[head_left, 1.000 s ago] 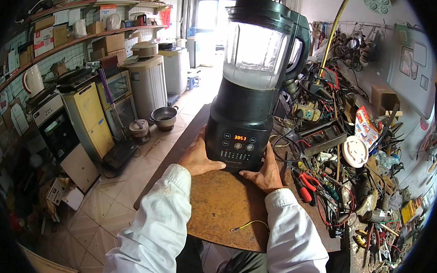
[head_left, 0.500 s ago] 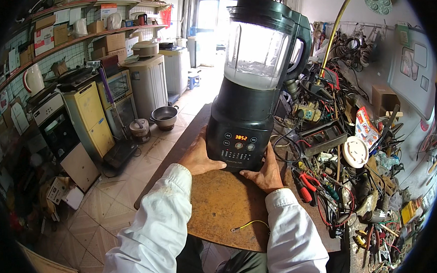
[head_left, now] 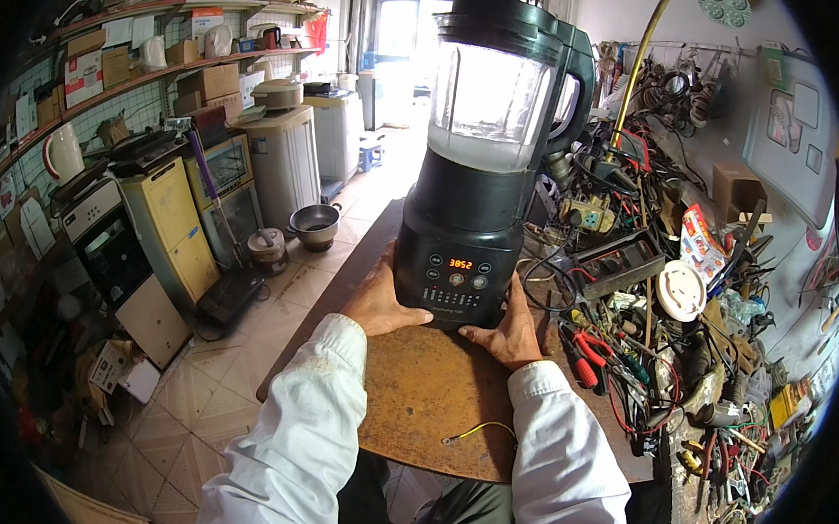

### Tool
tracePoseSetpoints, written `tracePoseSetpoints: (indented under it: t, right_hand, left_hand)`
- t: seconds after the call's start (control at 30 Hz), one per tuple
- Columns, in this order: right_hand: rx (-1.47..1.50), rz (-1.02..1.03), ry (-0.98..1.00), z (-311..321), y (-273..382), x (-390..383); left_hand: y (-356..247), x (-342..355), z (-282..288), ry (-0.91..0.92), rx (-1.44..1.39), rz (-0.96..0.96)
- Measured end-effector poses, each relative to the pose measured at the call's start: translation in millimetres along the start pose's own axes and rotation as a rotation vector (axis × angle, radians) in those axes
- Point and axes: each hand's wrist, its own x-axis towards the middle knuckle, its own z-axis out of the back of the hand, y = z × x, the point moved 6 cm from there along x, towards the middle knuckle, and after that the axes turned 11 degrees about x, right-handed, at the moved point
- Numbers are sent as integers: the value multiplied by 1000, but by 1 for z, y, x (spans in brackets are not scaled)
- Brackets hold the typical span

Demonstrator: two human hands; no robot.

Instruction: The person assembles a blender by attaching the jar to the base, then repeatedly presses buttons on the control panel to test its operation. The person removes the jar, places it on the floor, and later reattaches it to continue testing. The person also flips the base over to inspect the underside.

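A black blender (head_left: 465,217) stands on the worn brown tabletop (head_left: 431,385), its display lit orange-red. Its clear jug (head_left: 487,102) holds water or another clear liquid at the bottom and has a black lid and handle. My left hand (head_left: 383,297) grips the lower left side of the base, thumb along the front edge. On the lower right side, my right hand (head_left: 508,328) is closed the same way, its thumb at the bottom front edge. The fingers behind the base are partly hidden. A short yellow wire (head_left: 476,431) with a ring end lies near the table's front edge.
Tangled cables, tools and red-handled pliers (head_left: 588,359) crowd the right side. A gold lamp arm (head_left: 641,61) rises behind them. To the left, a dark pot (head_left: 315,231) and a small rice-cooker-like pot (head_left: 267,251) sit on the tiled floor beside several appliances.
The blender has tilted or shifted very slightly to the left. Both hands keep the same hold on its base.
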Motion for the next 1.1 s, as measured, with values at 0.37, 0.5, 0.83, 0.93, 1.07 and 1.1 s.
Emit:
tracePoseSetpoints:
  t: [0.37, 0.5, 0.83, 0.93, 1.07, 1.1]
  right_hand:
    - [-74, 19, -1, 2, 2, -1]
    - [-67, -6, -8, 1, 4, -1]
    - [11, -10, 10, -2, 3, -1]
    - [-14, -17, 9, -2, 9, -1]
    - [-41, -20, 10, -1, 8, -1]
    - [-31, -21, 10, -1, 7, -1]
  left_hand:
    - [-2, -1, 1, -30, -26, -39]
    - [0, 0, -1, -29, -19, -31]
    - [0, 1, -1, -8, -30, -16]
    - [-3, -1, 0, 4, -43, 7]
    - [0, 1, -2, -8, -29, -23]
    - [0, 1, -2, -8, -26, -27]
